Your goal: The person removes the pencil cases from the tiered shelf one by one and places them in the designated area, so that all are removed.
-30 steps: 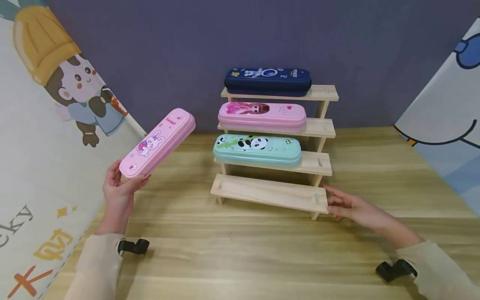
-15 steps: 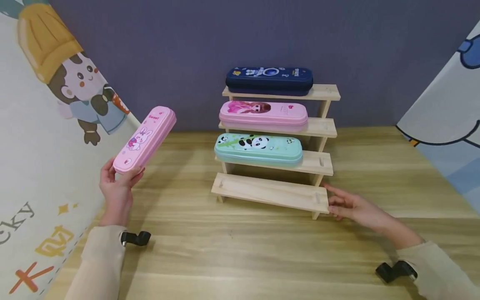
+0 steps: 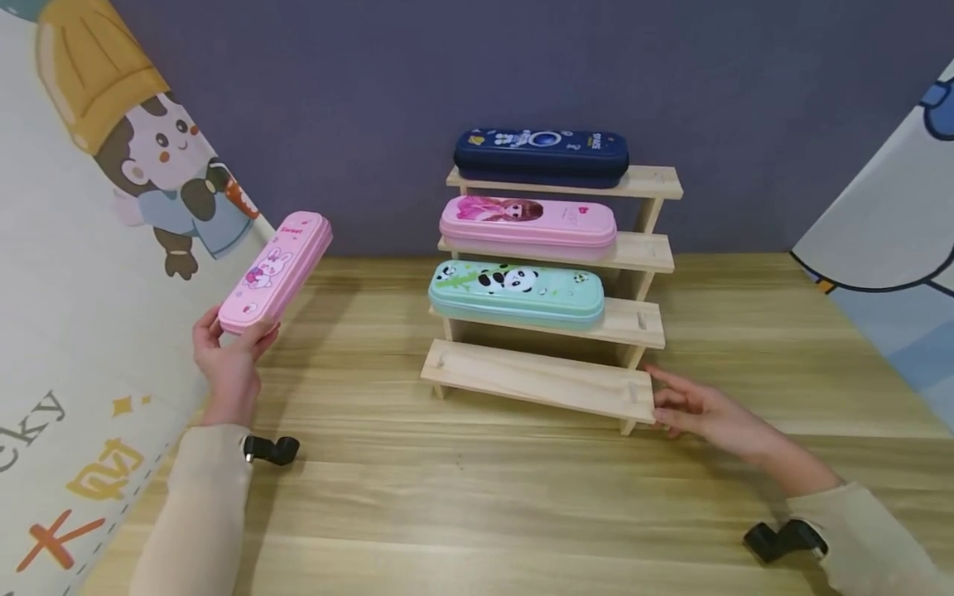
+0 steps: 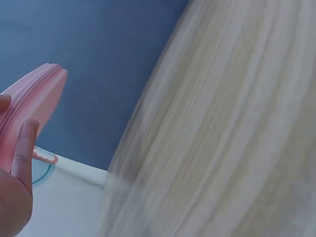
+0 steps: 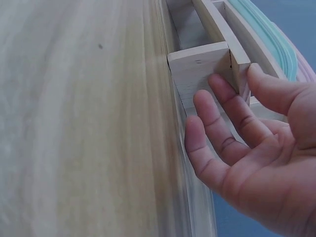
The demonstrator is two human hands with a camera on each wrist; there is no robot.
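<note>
At the left of the frame my left hand (image 3: 229,364) grips one end of the pink bunny pencil case (image 3: 277,271), held tilted in the air well apart from the wooden step rack (image 3: 538,379) at centre. I judge I'm mid-carry; its bare bottom step suggests lowering the case flat there. At lower right my right hand (image 3: 704,411) lies open, straight fingers touching the rack's bottom right end and holding nothing.

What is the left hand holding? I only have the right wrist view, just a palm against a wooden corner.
Observer: The left hand grips a pink rabbit pencil case by its lower end, raised off the table.
Operator: Which shelf is free?
Observer: The bottom step of the wooden rack is bare; the three above hold the panda case, the pink girl case and the navy case.
Operator: Is my right hand gripping the rack?
Observer: No, the right hand lies flat, fingers straight against the bottom step's right end.
</note>
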